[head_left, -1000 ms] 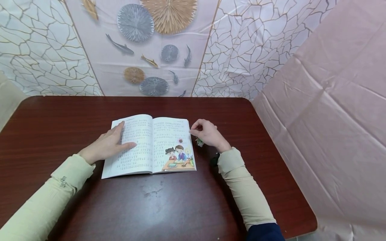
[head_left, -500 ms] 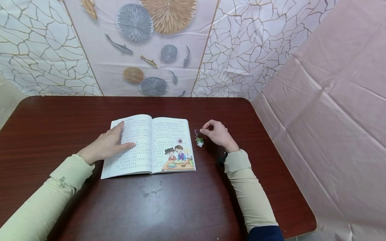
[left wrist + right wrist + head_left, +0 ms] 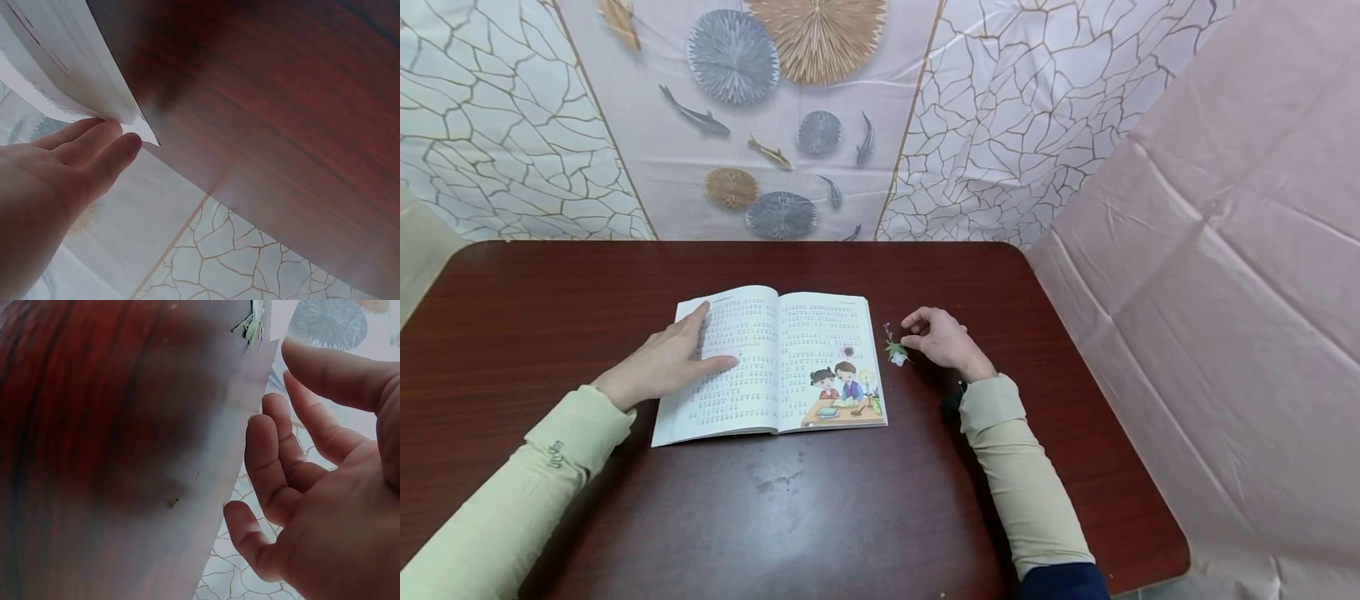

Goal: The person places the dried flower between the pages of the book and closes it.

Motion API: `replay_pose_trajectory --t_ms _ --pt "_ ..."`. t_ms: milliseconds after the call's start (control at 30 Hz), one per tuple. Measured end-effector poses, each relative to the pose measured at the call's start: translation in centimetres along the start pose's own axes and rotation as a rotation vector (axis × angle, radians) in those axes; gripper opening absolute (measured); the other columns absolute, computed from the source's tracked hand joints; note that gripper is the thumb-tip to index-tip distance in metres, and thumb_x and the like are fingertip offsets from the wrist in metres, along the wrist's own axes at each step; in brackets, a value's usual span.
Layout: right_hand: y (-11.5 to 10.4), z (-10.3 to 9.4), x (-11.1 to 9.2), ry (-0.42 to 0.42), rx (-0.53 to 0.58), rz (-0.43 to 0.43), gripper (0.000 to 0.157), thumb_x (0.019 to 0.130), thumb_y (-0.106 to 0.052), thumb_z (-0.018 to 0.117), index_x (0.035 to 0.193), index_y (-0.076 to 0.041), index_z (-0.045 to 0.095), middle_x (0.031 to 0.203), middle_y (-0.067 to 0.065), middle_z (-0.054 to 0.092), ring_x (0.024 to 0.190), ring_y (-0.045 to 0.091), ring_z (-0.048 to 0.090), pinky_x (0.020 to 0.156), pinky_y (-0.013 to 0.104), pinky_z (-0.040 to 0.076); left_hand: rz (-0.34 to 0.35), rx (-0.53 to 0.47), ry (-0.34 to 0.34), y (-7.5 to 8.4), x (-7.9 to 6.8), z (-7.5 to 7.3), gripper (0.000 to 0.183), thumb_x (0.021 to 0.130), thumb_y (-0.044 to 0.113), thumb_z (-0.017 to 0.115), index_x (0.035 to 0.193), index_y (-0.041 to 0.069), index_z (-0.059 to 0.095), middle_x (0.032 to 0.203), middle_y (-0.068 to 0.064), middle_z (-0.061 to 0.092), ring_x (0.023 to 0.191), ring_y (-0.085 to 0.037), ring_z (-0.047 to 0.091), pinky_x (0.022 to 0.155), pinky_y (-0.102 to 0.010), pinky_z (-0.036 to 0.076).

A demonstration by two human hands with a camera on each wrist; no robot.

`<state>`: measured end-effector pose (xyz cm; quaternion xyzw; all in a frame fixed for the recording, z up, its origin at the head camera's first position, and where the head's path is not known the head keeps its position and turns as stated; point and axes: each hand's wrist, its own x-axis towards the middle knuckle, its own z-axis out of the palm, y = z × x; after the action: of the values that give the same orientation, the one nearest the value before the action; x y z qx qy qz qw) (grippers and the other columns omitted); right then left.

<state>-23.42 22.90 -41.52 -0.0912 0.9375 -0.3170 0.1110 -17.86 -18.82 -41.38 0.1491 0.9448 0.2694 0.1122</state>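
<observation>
Book (image 3: 777,367): lay open on counter (image 3: 760,517), short of far edge; pages printed. Left hand (image 3: 658,360): rested on left page, fingers straight, thumb apart; light pressure probably served best. Sprig (image 3: 896,349): lay between book and counter's right edge; white bloom near, green leaves, purple tip far; likely suited a gentle stem pinch, petals spared. Right hand (image 3: 946,340): hung just beside sprig, fingers bent, apart, gripping nothing.

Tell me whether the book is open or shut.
Open. The book lies spread on the table, its right page and left page both showing print, the left hand on the latter.
</observation>
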Motion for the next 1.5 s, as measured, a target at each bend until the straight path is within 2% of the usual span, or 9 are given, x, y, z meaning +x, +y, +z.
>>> replay_pose_trajectory --t_ms 400,567,633,733,833,933,1200,1400,1500 --pt "0.01 0.15 0.03 0.013 -0.007 0.003 0.023 0.092 -0.020 0.068 0.113 -0.009 0.065 0.099 0.006 0.061 0.090 0.022 0.056 0.098 0.052 0.022 0.009 0.019 0.024 0.33 -0.03 -0.26 0.111 0.087 0.063 0.060 0.151 -0.009 0.006 0.151 -0.035 0.024 0.135 -0.049 0.029 0.101 -0.061 0.033" --pt "-0.01 0.21 0.10 0.016 0.012 0.007 0.022 0.093 -0.020 0.067 0.113 -0.010 0.064 0.100 0.006 0.061 0.090 0.023 0.056 0.104 0.058 0.015 0.001 -0.052 0.037 0.63 -0.11 -0.56 0.091 0.097 0.061 0.040 0.154 -0.002 0.007 0.151 -0.029 0.030 0.138 -0.048 0.025 0.106 -0.062 0.024" --pt "-0.09 0.20 0.10 0.017 0.021 0.004 0.022 0.094 -0.019 0.067 0.113 -0.010 0.064 0.100 0.006 0.060 0.090 0.023 0.056 0.105 0.060 0.013 0.005 -0.085 0.048 0.60 -0.10 -0.68 0.077 0.103 0.051 0.033 0.155 0.000 0.009 0.150 -0.026 0.034 0.139 -0.047 0.024 0.108 -0.062 0.021" --pt "-0.22 0.16 0.09 0.018 0.027 0.002 0.022 0.094 -0.019 0.066 0.113 -0.009 0.064 0.100 0.006 0.060 0.091 0.024 0.056 0.105 0.060 0.012 0.036 -0.082 0.069 0.43 -0.09 -0.78 0.060 0.105 0.026 0.034 0.154 -0.001 0.013 0.147 -0.026 0.039 0.137 -0.048 0.028 0.107 -0.061 0.023" --pt "-0.30 0.17 0.10 0.020 0.027 0.005 0.021 0.094 -0.019 0.066 0.113 -0.009 0.064 0.100 0.006 0.060 0.091 0.024 0.055 0.104 0.059 0.013 0.085 -0.040 0.098 0.11 -0.09 -0.69 0.061 0.096 0.003 0.040 0.153 -0.002 0.019 0.145 -0.027 0.042 0.134 -0.048 0.033 0.104 -0.061 0.028" --pt "-0.35 0.20 0.08 0.019 0.023 0.006 0.021 0.094 -0.019 0.066 0.113 -0.009 0.064 0.101 0.007 0.059 0.091 0.024 0.055 0.104 0.059 0.013 0.123 -0.003 0.115 -0.15 -0.07 -0.50 0.065 0.092 -0.004 0.047 0.152 0.000 0.023 0.144 -0.028 0.041 0.130 -0.049 0.037 0.100 -0.062 0.032" --pt "-0.32 0.24 0.05 0.022 0.013 0.011 0.021 0.094 -0.021 0.066 0.113 -0.011 0.064 0.101 0.006 0.060 0.090 0.023 0.055 0.104 0.058 0.014 0.090 -0.040 0.100 -0.16 0.02 -0.58 0.075 0.094 0.021 0.065 0.152 -0.001 0.023 0.146 -0.027 0.039 0.134 -0.050 0.032 0.104 -0.063 0.027" --pt "-0.45 0.23 -0.05 0.023 0.012 0.006 0.021 0.094 -0.020 0.066 0.112 -0.010 0.064 0.100 0.006 0.060 0.090 0.024 0.055 0.100 0.054 0.018 0.009 -0.066 0.035 -0.06 0.08 -0.49 0.102 0.089 0.058 0.061 0.154 -0.002 0.011 0.153 -0.029 0.025 0.139 -0.049 0.023 0.107 -0.062 0.025" --pt "-0.51 0.19 -0.09 0.021 0.009 0.002 0.021 0.094 -0.020 0.066 0.113 -0.010 0.064 0.100 0.006 0.060 0.090 0.024 0.055 0.099 0.054 0.019 -0.013 -0.072 0.026 -0.02 0.03 -0.44 0.106 0.088 0.067 0.054 0.154 -0.002 0.009 0.155 -0.028 0.021 0.141 -0.047 0.020 0.107 -0.061 0.025"
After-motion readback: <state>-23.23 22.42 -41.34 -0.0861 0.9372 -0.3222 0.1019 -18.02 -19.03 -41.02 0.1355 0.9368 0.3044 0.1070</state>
